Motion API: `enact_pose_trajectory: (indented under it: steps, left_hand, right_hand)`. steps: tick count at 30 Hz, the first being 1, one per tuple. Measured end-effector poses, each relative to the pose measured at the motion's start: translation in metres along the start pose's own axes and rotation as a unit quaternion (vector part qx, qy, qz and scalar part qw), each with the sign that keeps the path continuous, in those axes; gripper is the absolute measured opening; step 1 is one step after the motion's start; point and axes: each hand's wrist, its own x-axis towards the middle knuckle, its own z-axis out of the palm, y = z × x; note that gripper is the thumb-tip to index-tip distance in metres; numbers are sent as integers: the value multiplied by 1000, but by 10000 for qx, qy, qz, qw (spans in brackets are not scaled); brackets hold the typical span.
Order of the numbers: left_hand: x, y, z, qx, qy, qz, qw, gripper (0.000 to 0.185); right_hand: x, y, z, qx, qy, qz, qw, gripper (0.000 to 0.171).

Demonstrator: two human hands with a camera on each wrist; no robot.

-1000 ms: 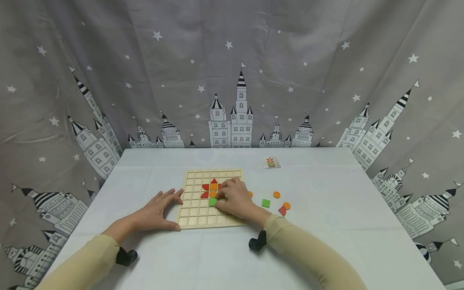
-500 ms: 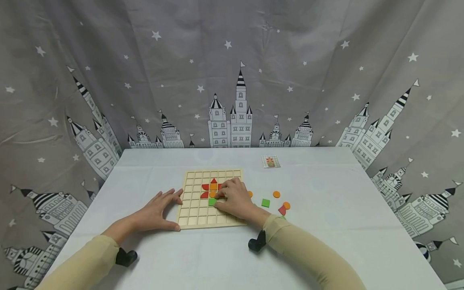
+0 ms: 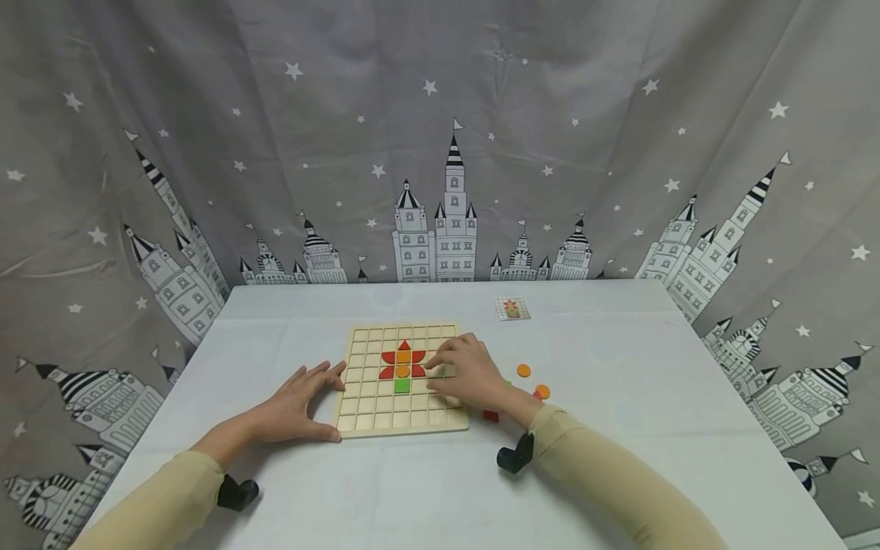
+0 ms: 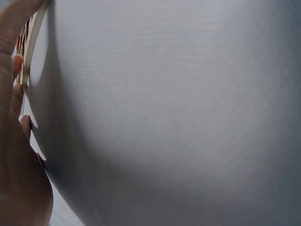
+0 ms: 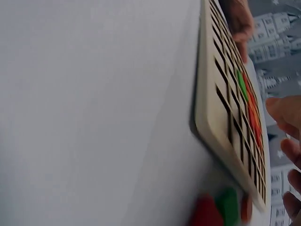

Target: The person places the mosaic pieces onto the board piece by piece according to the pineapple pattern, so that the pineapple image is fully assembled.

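Note:
A pale wooden grid board (image 3: 371,420) lies flat on the table. On it a flower shape is laid out: a red triangle (image 3: 405,345), an orange square (image 3: 403,357), an orange disc (image 3: 402,371), a green square (image 3: 402,386) and several red rounded pieces (image 3: 418,372) at the sides. My left hand (image 3: 292,405) rests at the board's left edge, thumb and fingers spread apart. Over the right part of the board hovers my right hand (image 3: 473,374), its fingers loosely bent and apart. No piece shows between those fingers in the right wrist view.
Right of the board lie loose pieces: an orange disc (image 3: 524,370), another orange disc (image 3: 542,392) and a red piece (image 3: 491,416). My right hand and wrist partly cover others. A small picture card (image 3: 512,308) lies farther back. Behind the table hangs a grey printed curtain (image 3: 550,76).
My right hand has come off the pieces and moved right, uncovering the flower's right side with its red pieces. The left hand has stayed in place.

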Motion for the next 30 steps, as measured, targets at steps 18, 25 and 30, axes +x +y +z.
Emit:
enact_pose_trajectory:
  steps: [18,25,30]
  left_hand:
    - [1,-1,2,6,-67,-128,9999,83]
    - [2,-2,2,-9,-75,-120,9999,82]
    - [2,-1,2,-29,-81,-87,9999,81]
  right_hand:
    - [-65,97,-75,265,86,1191,9925,39]
    - [-80,115,-80,48,-89,1343,9909,34]
    - [-83,120,-79,66,-166,1410,9899,31]
